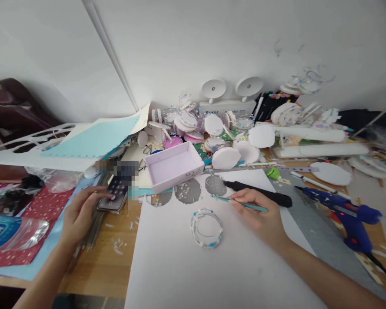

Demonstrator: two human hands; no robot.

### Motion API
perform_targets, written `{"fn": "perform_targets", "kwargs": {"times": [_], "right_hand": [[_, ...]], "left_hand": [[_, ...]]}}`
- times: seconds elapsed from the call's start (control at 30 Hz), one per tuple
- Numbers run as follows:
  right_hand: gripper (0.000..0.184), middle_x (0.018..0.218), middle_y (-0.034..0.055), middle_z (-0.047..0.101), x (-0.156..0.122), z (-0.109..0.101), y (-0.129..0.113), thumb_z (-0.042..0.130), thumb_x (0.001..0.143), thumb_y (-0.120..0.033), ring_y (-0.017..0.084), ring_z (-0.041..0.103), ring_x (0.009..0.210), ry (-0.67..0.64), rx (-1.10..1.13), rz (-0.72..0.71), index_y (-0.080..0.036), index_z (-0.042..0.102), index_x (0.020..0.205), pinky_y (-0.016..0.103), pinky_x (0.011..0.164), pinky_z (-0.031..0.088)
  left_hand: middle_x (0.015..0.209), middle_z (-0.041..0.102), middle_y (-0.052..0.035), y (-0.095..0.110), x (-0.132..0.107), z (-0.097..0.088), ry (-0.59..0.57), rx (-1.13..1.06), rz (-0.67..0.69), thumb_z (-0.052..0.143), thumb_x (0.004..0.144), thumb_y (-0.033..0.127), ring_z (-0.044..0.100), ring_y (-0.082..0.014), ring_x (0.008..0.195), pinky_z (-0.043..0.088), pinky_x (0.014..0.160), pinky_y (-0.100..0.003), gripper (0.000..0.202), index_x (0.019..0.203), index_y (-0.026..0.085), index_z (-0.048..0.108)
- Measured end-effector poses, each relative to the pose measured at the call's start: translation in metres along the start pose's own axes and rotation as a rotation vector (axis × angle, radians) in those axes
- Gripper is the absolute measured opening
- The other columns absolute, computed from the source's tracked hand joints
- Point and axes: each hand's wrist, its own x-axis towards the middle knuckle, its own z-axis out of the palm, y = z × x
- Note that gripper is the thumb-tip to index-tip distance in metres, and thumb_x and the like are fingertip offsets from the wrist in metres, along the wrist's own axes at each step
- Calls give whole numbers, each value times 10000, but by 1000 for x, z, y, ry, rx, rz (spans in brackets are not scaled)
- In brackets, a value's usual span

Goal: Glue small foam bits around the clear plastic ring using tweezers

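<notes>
My left hand (80, 210) is at the left with its fingers stretched out, one fingertip touching the lit screen of a phone (111, 204) that shows a round-button keypad. Between the fingers of my right hand (257, 212) is a pair of slim teal tweezers (223, 198), tips pointing left over a white sheet (180, 266). Just below the tips, a white ring trimmed with blue and white beads (193, 229) lies flat on the sheet. Round holes have been cut along the sheet's far edge, with grey mat (188, 192) showing through.
A black-handled tool (266, 193) lies beyond my right hand. At the right rests a blue hot glue gun (344, 214) with a red light. A pale lilac box (173, 167) stands ahead, before several piled white discs (227, 158). A water bottle (16, 231) lies at left.
</notes>
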Motion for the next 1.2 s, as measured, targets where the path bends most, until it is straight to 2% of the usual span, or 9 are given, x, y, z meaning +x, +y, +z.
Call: {"fn": "perform_targets", "kwargs": {"times": [0.1, 0.2, 0.4, 0.6, 0.77, 0.9, 1.1, 1.2], "right_hand": [[154, 825, 38, 684, 0, 0, 1, 703, 776, -221, 156, 657, 776, -6, -2, -6, -209, 589, 673, 254, 691, 543], [152, 816, 32, 681, 1, 0, 1, 703, 775, -216, 148, 656, 771, -7, -12, -10, -208, 591, 673, 246, 698, 541], [156, 828, 24, 680, 1, -1, 0, 702, 777, -213, 139, 657, 786, -7, -13, 1, -209, 585, 673, 230, 701, 531], [140, 842, 26, 686, 0, -2, 2, 699, 781, -212, 144, 663, 797, -17, 6, 12, -212, 592, 691, 235, 696, 527], [148, 837, 27, 685, 1, -1, 3, 700, 779, -207, 145, 661, 792, -16, 5, 0, -210, 586, 685, 237, 694, 527], [156, 831, 24, 684, 0, -1, 1, 700, 779, -207, 143, 663, 779, -20, 11, 6, -209, 580, 680, 234, 677, 524], [145, 831, 19, 685, 0, -1, 2, 700, 778, -199, 137, 664, 788, -14, 4, -2, -212, 585, 690, 226, 694, 527], [148, 830, 17, 687, -1, -2, 3, 696, 782, -197, 132, 662, 783, -19, -1, -3, -212, 584, 686, 222, 700, 527]], "left_hand": [[1047, 672, -35, 2, 0, 0, -3, 3, 10, 375, 941, 381, 581, -245, 1068, 394, 1029, -370, 351, 847, 220, 673], [1076, 663, -44, 6, 4, 2, 16, -1, 25, 337, 951, 395, 560, -239, 1102, 383, 1037, -368, 373, 928, 216, 664], [1192, 625, -39, 7, 18, 12, -91, 19, 66, 355, 935, 415, 536, -240, 1153, 354, 1058, -365, 393, 957, 211, 690], [1124, 658, -64, 2, 25, 15, -29, 28, 60, 346, 945, 402, 552, -245, 1122, 379, 1027, -391, 375, 1104, 190, 612], [1172, 629, -56, 2, 25, 15, -32, 42, 60, 347, 948, 392, 546, -249, 1125, 370, 1031, -388, 381, 1003, 194, 668], [1186, 615, -53, 4, 21, 14, -20, 27, 87, 350, 949, 393, 542, -243, 1131, 368, 1037, -373, 383, 1004, 197, 675], [1133, 650, -33, 8, 18, 14, -91, 2, 104, 381, 937, 392, 557, -227, 1115, 376, 1014, -339, 357, 945, 219, 693], [1086, 658, -38, 8, 19, 15, -35, -15, 96, 388, 933, 369, 566, -214, 1080, 390, 981, -322, 320, 970, 210, 664]]}}
